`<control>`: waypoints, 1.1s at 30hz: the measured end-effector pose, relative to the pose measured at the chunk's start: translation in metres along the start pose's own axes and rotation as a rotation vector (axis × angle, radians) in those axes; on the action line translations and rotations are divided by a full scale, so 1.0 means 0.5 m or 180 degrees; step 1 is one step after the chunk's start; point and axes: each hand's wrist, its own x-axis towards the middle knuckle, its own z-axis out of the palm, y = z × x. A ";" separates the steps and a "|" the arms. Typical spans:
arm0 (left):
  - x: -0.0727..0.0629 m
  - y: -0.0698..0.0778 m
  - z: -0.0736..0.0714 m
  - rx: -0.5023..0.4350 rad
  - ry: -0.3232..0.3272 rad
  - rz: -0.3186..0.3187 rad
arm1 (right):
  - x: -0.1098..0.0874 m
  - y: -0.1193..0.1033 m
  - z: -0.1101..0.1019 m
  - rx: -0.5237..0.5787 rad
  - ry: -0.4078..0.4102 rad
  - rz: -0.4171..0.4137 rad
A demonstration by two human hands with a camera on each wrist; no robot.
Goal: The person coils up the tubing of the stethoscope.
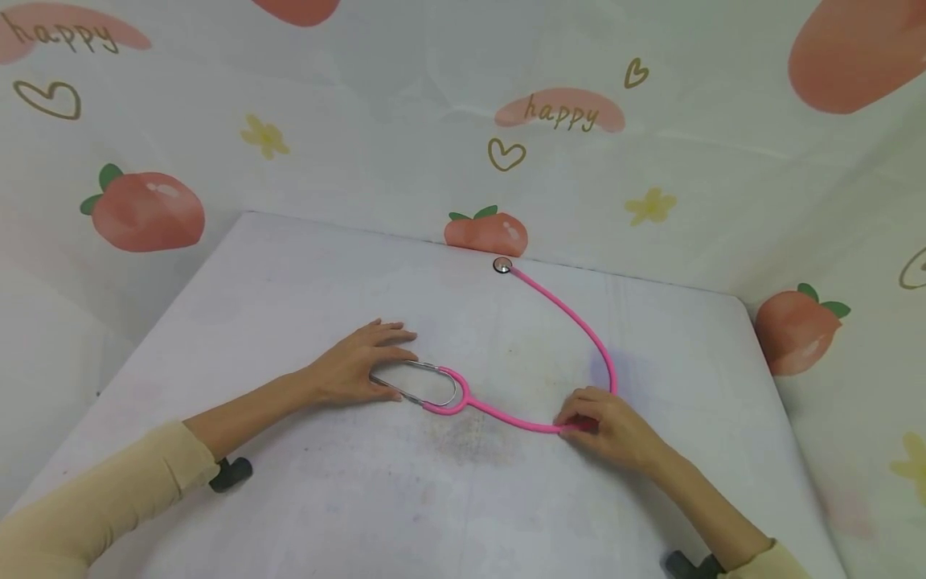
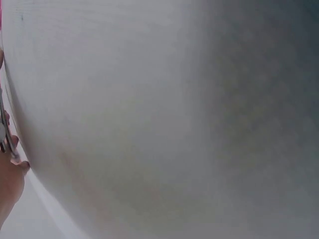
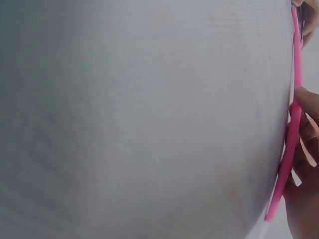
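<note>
A stethoscope with pink tubing [image 1: 506, 415] lies on the white table. My left hand [image 1: 354, 366] holds its metal ear tubes [image 1: 414, 397] at the earpiece end, thumb on the near side and fingers on the far side; the earpieces are mostly hidden by the hand. Farther right, my right hand [image 1: 608, 426] pinches the tubing past the Y-shaped join. From there the tube curves up and back to the round chest piece [image 1: 502, 265] near the table's far edge. In the right wrist view, fingers [image 3: 306, 102] lie against the pink tube [image 3: 291, 134].
A white tabletop [image 1: 325, 498] with faint stains spreads under both hands. Behind it hangs a pale cloth backdrop [image 1: 376, 145] printed with peaches, hearts and flowers. Dark wrist-camera parts [image 1: 231, 474] show by the left cuff.
</note>
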 end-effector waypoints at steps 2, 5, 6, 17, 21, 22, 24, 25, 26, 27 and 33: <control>0.002 0.000 -0.001 0.0005 0.0008 -0.0007 | 0.001 0.000 -0.002 0.0034 0.0030 -0.0018; 0.004 0.002 -0.004 0.0013 0.0028 -0.0037 | 0.002 -0.001 -0.007 0.0117 0.0065 0.0011; 0.004 0.004 -0.006 0.0007 0.0046 -0.0063 | 0.002 -0.001 -0.009 0.0139 0.0076 0.0026; 0.015 0.005 -0.023 -0.0105 0.0191 -0.0282 | 0.025 -0.011 -0.041 0.0137 0.0197 0.0026; 0.023 0.000 -0.026 -0.0171 0.0193 -0.0330 | 0.042 -0.017 -0.061 0.0120 0.0338 -0.0064; 0.026 -0.001 -0.026 -0.0210 0.0198 -0.0349 | 0.046 -0.018 -0.066 0.0123 0.0389 -0.0084; 0.032 -0.004 -0.027 -0.0291 0.0214 -0.0360 | 0.055 -0.019 -0.075 0.0112 0.0479 -0.0135; 0.035 -0.005 -0.028 -0.0323 0.0221 -0.0357 | 0.059 -0.019 -0.078 0.0094 0.0516 -0.0149; 0.039 -0.006 -0.029 -0.0365 0.0228 -0.0345 | 0.062 -0.019 -0.081 0.0083 0.0543 -0.0146; 0.042 -0.006 -0.031 -0.0405 0.0234 -0.0330 | 0.065 -0.018 -0.084 0.0073 0.0565 -0.0141; 0.059 -0.006 -0.041 -0.0556 0.0117 -0.0322 | 0.082 -0.017 -0.099 0.0064 0.0595 -0.0117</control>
